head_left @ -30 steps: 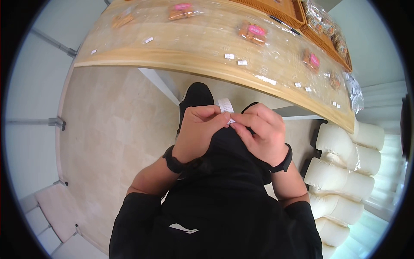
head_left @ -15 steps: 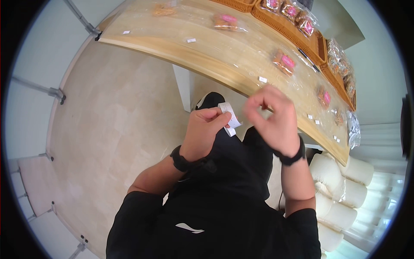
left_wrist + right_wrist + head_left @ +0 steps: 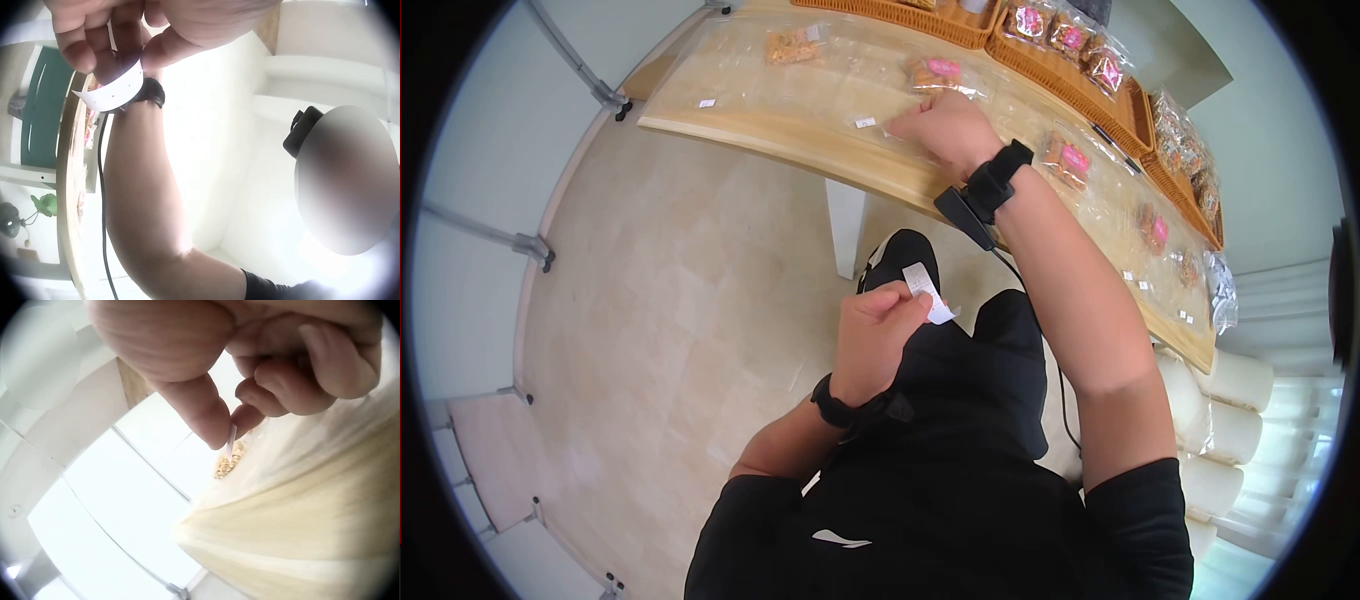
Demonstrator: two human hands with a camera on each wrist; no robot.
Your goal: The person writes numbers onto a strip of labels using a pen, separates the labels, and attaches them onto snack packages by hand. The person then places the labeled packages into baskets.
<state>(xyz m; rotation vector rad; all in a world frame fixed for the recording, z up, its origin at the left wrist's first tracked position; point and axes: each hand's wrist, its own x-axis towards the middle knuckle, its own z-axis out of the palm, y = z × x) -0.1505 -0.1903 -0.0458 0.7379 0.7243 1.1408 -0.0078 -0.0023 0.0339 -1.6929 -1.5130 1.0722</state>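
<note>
My left hand (image 3: 870,340) pinches a curling strip of small printed white labels (image 3: 927,292) between thumb and fingers, low over my lap. In the left wrist view the strip (image 3: 115,94) bends out beyond the fingertips. Stretched over the table, my right hand (image 3: 950,130) has its fingertips close above the plastic sheet. In the right wrist view its thumb and forefinger pinch a small label (image 3: 231,447) by the edge. One white label (image 3: 865,123) lies just left of those fingers. Behind the hand sits a clear snack bag (image 3: 943,72) with a pink sticker.
Other snack bags, such as one at right (image 3: 1068,160), lie along the wooden table (image 3: 750,135). Wicker trays (image 3: 1070,88) holding more bags stand at the back, with a black pen (image 3: 1115,147) nearby. A cable (image 3: 1060,390) hangs from my right wrist.
My right hand has left the strip in the left hand and reached forward and left over the table. The left hand stays low, still holding the strip; the head view has shifted.
</note>
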